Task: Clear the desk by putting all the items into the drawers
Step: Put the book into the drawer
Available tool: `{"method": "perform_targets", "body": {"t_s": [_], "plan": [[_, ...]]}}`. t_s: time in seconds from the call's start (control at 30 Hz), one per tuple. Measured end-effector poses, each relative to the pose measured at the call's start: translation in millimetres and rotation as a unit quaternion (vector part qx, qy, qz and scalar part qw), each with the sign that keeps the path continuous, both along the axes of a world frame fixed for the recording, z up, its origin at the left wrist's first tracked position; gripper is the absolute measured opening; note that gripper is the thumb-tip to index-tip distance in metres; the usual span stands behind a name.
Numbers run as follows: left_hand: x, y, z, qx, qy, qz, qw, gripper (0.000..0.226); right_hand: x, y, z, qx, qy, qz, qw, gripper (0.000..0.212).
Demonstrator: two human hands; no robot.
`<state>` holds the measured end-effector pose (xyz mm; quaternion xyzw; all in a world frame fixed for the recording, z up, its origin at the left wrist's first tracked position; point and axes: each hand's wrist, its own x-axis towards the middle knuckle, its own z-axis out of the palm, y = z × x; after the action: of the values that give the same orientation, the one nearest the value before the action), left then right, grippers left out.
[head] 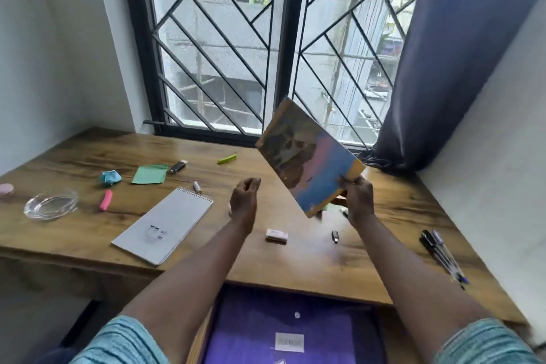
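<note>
I hold the book (pixel 307 156) up above the surface (pixel 88 162), tilted, my right hand (pixel 359 198) pinching its lower right corner between thumb and fingers. My left hand (pixel 245 196) hovers just left of the book, loosely curled and gripping nothing. Below my arms the drawer (pixel 206 331) stands open with a purple folder (pixel 266 319) lying flat in it. Near my hands lie a small white eraser (pixel 276 235) and a black USB stick (pixel 335 236). To the left rests a white spiral notepad (pixel 164 224), with a pink highlighter (pixel 105 200) and a glass ashtray (pixel 50 204) beyond it. Farther back sit a green sticky note (pixel 150 174), a crumpled blue paper (pixel 110 177), another USB stick (pixel 178 167) and a lime-green clip-like item (pixel 227 159). Pens (pixel 441 254) lie together near the right edge.
</note>
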<state>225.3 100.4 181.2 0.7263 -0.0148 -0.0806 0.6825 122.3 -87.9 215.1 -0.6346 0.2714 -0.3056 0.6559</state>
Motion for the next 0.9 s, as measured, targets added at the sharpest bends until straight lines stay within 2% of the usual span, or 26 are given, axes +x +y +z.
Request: {"method": "perform_targets", "body": {"t_s": [0.07,0.17,0.3,0.37,0.43,0.47,0.5,0.53,0.57,0.6,0.63,0.67,0.73,0.77,0.9], "plan": [[-14,8,-2,0.004,-0.004,0.011,1.0,0.053,-32,-7,4,0.07,-0.015,0.017,0.997,0.016],[-35,18,-8,0.018,0.056,0.02,0.998,0.071,-75,-20,-8,0.137,-0.012,0.052,0.989,0.013],[-81,29,-24,-0.033,0.105,-0.006,0.994,0.073,-136,-29,-40,0.203,0.026,0.099,0.974,0.016],[-109,34,-35,-0.067,0.14,-0.023,0.988,0.09,-166,-29,-53,0.22,0.054,0.122,0.966,0.019],[-135,38,-51,-0.063,0.172,-0.039,0.982,0.112,-195,-27,-66,0.229,0.079,0.148,0.959,0.018],[-151,42,-59,-0.039,0.179,-0.048,0.982,0.11,-211,-26,-74,0.233,0.089,0.162,0.955,0.017],[-169,47,-64,-0.029,0.18,-0.064,0.981,0.095,-227,-25,-81,0.236,0.095,0.17,0.952,0.015],[-186,52,-68,-0.024,0.168,-0.076,0.983,0.07,-243,-23,-86,0.236,0.097,0.179,0.95,0.02],[-201,58,-75,-0.02,0.154,-0.083,0.984,0.047,-259,-21,-93,0.237,0.109,0.189,0.947,0.039],[-213,63,-80,-0.011,0.137,-0.088,0.987,0.031,-272,-22,-101,0.242,0.122,0.2,0.942,0.06],[-225,70,-85,0.001,0.138,-0.087,0.987,0.023,-288,-21,-109,0.252,0.132,0.21,0.935,0.069],[-237,76,-87,0.001,0.152,-0.089,0.984,0.019,-301,-21,-116,0.256,0.141,0.221,0.93,0.064],[-259,87,-92,-0.003,0.207,-0.115,0.971,0.021,-328,-18,-125,0.262,0.179,0.224,0.922,0.024],[-268,90,-94,0.004,0.232,-0.133,0.964,0.023,-338,-16,-131,0.257,0.205,0.22,0.919,0.012],[-313,98,-103,0.159,0.238,-0.22,0.933,0.016,-378,-15,-157,0.233,0.296,0.229,0.897,0.014]]}}
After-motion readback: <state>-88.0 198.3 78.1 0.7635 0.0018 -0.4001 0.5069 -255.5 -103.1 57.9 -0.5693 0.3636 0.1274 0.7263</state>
